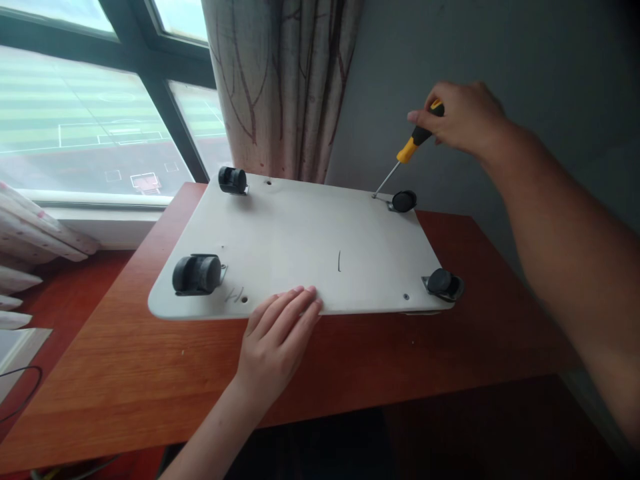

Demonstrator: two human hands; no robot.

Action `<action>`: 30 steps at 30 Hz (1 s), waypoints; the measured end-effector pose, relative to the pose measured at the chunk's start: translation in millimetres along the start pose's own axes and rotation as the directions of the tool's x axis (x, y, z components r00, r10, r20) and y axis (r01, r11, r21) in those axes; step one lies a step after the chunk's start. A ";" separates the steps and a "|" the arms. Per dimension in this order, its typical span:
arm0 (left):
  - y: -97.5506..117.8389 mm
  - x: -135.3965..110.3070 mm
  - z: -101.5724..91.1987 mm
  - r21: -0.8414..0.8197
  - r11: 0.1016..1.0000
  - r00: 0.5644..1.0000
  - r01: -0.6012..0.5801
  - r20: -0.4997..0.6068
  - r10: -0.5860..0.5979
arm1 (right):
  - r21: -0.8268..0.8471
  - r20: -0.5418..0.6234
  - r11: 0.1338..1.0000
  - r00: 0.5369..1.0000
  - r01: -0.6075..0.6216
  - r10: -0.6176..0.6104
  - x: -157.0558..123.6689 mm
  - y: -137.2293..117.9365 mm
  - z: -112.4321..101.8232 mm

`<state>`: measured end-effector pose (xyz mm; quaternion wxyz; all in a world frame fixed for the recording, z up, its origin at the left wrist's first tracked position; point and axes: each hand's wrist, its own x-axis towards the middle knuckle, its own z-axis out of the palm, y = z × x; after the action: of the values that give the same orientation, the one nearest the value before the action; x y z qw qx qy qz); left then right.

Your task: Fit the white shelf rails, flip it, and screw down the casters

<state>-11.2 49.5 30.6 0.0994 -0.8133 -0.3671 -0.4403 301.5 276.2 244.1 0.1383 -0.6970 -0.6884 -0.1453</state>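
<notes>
My right hand [457, 117] grips the yellow and black handle of a screwdriver [409, 148]. The tilted shaft reaches down to a screw hole at the far right of a white board [295, 240], beside a black caster [403, 201]. Fingers stretched out, my left hand [280, 333] lies flat on the board's near edge. Three more black casters stand on the board: one at the far left [233, 180], one at the near left [197, 274] and one at the near right [444, 285]. A screw [406, 297] sits in the board near the right front.
The board rests on a reddish-brown wooden table [150, 373]. Behind it hang a patterned curtain [280, 87] and a grey wall [475, 47]. A window [75, 113] is at the left. A thin black cable [37, 383] curves at the lower left.
</notes>
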 end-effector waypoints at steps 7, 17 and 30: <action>-0.2 0.3 -0.4 -0.004 1.000 1.000 -0.006 0.006 0.006 | 0.356 0.112 0.934 0.993 -0.020 -0.021 4.2 -6.4 1.5; 0.6 0.9 -0.4 -0.001 1.000 1.000 -0.003 -0.002 0.003 | 0.255 0.118 0.967 0.993 -0.011 -0.020 7.2 -9.3 1.5; 1.3 1.7 -0.3 0.000 1.000 1.000 -0.006 -0.008 0.006 | 0.278 0.052 0.960 0.998 0.024 -0.040 2.9 -3.6 7.1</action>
<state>-9.9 49.3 32.4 0.1019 -0.8127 -0.3644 -0.4432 298.0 281.7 238.6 0.2124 -0.6636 -0.7167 -0.0297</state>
